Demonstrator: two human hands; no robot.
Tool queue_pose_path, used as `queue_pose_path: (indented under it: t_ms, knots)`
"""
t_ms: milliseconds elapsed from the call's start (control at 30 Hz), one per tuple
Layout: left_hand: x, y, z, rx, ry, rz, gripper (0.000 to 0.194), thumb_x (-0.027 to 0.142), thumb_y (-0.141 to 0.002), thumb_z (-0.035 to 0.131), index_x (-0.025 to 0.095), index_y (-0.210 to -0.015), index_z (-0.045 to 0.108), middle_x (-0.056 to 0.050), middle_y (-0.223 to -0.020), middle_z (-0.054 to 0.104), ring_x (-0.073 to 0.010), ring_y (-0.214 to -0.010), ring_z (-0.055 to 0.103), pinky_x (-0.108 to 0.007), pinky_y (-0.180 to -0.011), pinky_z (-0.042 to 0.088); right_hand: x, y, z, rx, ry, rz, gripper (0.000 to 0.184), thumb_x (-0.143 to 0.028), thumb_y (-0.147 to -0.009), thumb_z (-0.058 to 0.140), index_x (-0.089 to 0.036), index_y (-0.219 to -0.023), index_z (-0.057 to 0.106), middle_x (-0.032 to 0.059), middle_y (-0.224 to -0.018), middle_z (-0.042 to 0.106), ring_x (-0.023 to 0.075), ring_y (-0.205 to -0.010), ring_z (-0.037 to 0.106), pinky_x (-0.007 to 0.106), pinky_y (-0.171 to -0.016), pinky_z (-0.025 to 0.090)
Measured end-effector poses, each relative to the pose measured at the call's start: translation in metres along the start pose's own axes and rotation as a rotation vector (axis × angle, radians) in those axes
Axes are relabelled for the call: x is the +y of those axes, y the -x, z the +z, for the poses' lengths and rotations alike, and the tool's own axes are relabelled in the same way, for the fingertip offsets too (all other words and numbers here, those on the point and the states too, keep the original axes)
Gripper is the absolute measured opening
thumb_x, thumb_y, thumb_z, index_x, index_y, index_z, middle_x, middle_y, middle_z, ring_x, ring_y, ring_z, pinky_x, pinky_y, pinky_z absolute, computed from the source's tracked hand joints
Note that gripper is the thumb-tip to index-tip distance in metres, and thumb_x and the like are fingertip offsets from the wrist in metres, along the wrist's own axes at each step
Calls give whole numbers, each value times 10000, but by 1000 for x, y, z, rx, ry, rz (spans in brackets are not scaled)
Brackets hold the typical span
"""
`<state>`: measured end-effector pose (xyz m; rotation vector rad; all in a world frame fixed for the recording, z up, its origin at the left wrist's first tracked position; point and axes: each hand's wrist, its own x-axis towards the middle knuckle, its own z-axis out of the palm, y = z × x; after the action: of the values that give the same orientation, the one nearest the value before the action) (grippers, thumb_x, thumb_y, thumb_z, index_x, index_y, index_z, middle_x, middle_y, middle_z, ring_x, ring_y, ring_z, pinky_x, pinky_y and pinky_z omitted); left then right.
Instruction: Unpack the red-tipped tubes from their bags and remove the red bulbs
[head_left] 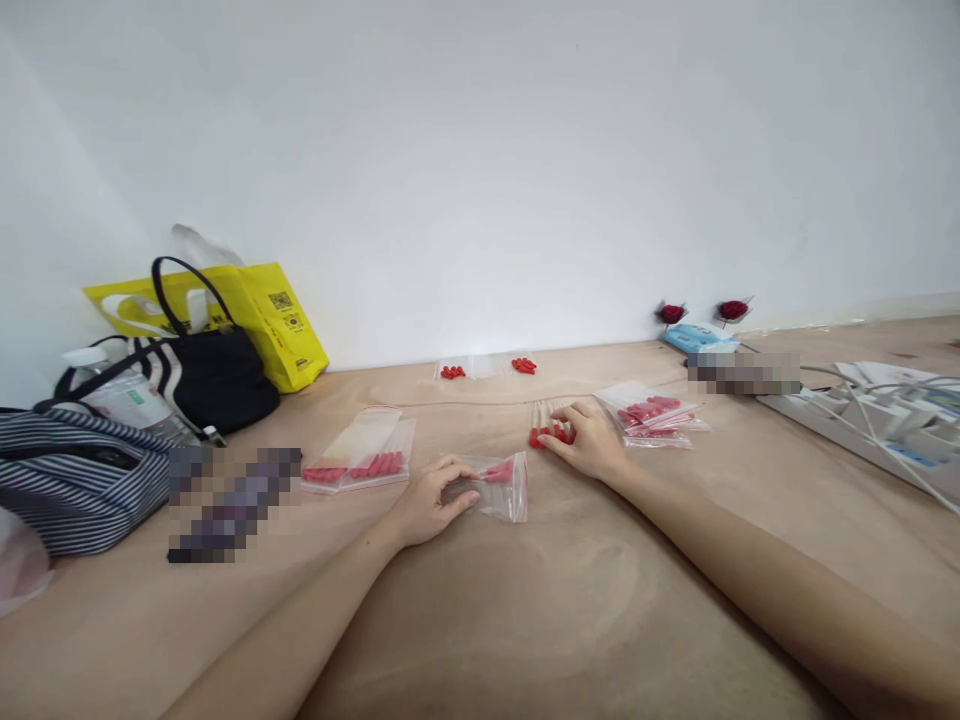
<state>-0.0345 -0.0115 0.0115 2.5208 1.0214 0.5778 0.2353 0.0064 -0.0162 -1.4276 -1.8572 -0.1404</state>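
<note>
My left hand (439, 502) is closed on the near edge of a clear zip bag (512, 495) with a few red pieces inside. The bag lies on the table, its zip end towards the right. Over a short row of slim clear sticks with red ends (535, 437), my right hand (589, 443) has its thumb and fingers curled in a pinch at the red ends. How many it grips is hidden by the fingers. To the left lie zip bags (386, 440) holding red pieces. More filled zip bags (656, 413) are stacked just right of my right hand.
Small bags with red pieces (525, 366) lie by the wall. At left stand a yellow bag (289, 330), a black handbag (217, 380), a bottle (146, 405) and a striped pouch (75, 490). At right are a blue packet (701, 338), red roses (733, 310) and a cabled power strip (870, 430).
</note>
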Motion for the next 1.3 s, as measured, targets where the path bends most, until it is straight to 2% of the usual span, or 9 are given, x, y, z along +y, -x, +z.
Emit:
queue_pose_path:
  t_ms: [133,200,367,600,733,900,1100,1233,1300]
  knots:
    - [0,1,1,55,16,17,203,303,-817,458,203,-958,564,-37,-946,569,-153,-908,528,-289,-819,405,-3,2,-3,26,-21,-29,220,-379,-735,558,-178,-815,599,43,-723,571,174,-708,514,299,-680,370]
    - [0,0,2,84,16,5,201,306,-826,444,203,-946,568,-34,-948,576,-150,-910,533,-287,-822,403,-9,6,-5,0,-94,-72,161,-333,-747,549,-185,-769,609,26,-673,562,158,-678,508,291,-672,357]
    - [-1,0,4,89,-10,-23,187,299,-805,480,199,-927,581,-36,-934,603,-161,-893,551,-300,-809,414,-31,20,-5,-232,-296,-190,119,-317,-726,594,-209,-706,640,6,-654,578,138,-672,502,274,-665,336]
    - [5,1,4,28,18,42,182,276,-802,485,195,-938,574,-32,-925,615,-151,-875,558,-290,-807,421,-50,20,2,-369,-175,-70,271,-390,-706,621,-250,-936,636,15,-709,559,155,-725,491,270,-652,298]
    - [7,2,4,7,18,74,275,274,-793,498,213,-1060,528,-47,-1092,567,-172,-996,519,-313,-866,400,-53,18,1,-448,-103,-43,303,-427,-699,611,-262,-953,604,12,-771,564,173,-787,494,296,-685,281]
    - [8,2,3,-73,53,-1,351,295,-797,491,229,-1141,483,-39,-1146,567,-179,-1038,523,-333,-895,401,-51,18,1,-435,-200,-35,308,-468,-648,642,-218,-825,608,12,-804,564,173,-809,492,307,-717,288]
    - [7,2,3,-113,26,8,391,332,-800,486,220,-1174,478,-51,-1193,542,-186,-1089,498,-343,-931,383,-54,18,-1,-455,-226,-123,283,-470,-652,642,-247,-825,630,11,-875,575,182,-864,483,332,-748,284]
    - [6,1,2,-151,7,16,433,348,-801,481,211,-1210,447,-62,-1243,500,-189,-1143,451,-367,-970,346,-55,18,-1,-441,-208,-68,237,-415,-617,676,-196,-666,603,10,-788,568,181,-811,492,327,-714,314]
    - [6,1,1,-172,-5,17,454,348,-797,486,208,-1226,430,-66,-1262,482,-193,-1167,426,-393,-999,307,-51,21,0,-421,-275,-36,213,-357,-620,674,-175,-635,563,-3,-713,561,151,-729,502,300,-680,344]
